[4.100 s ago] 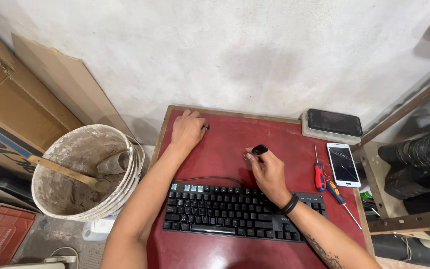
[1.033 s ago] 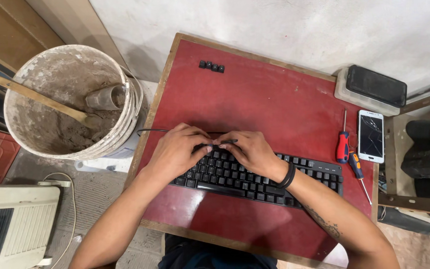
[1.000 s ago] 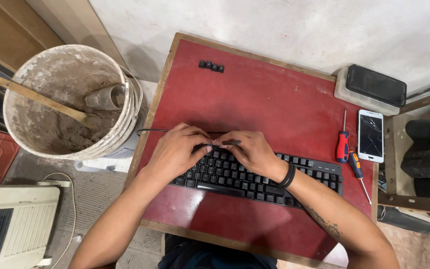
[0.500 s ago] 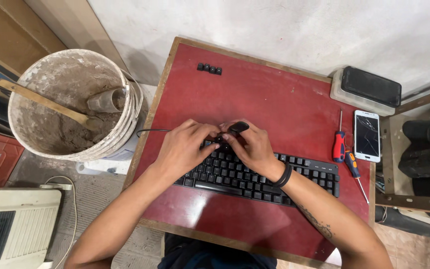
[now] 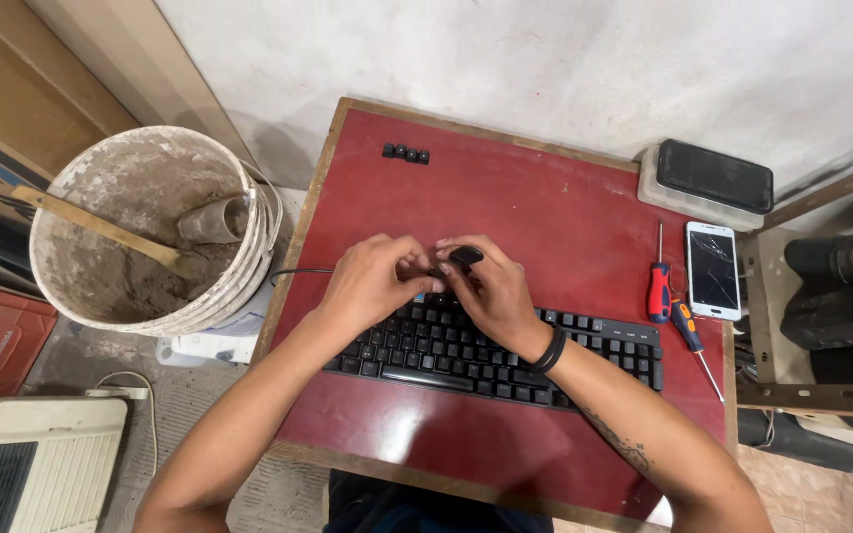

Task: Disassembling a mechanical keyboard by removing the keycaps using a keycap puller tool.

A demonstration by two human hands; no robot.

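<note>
The left hand (image 5: 372, 281) and the right hand (image 5: 491, 291) are brought together over the upper left corner of a black keyboard (image 5: 491, 345). A small black keycap puller (image 5: 465, 256) is pinched between the thumb and fingers of the right hand, just above the keyboard's top row. The left hand is curled, its fingertips pressed against the keys right beside the puller; whether anything is gripped in it cannot be told. A black band is worn on the right wrist.

The keyboard is laid across the near half of a red bench (image 5: 505, 197) with a wooden rim, and a thin black cable (image 5: 298, 273) is led from its left end over the bench edge. Four loose black keycaps (image 5: 406, 152) are set in a short row near the far left corner of the bench, well apart from the hands. To the right of the keyboard, two screwdrivers (image 5: 660, 286) are laid side by side, and just beyond them a white phone (image 5: 714, 270) with a cracked screen. A dark phone on a pale box (image 5: 713, 178) is placed at the far right corner.

On the floor to the left, a dirty bucket (image 5: 150, 232) holding a wooden stick is seen.
</note>
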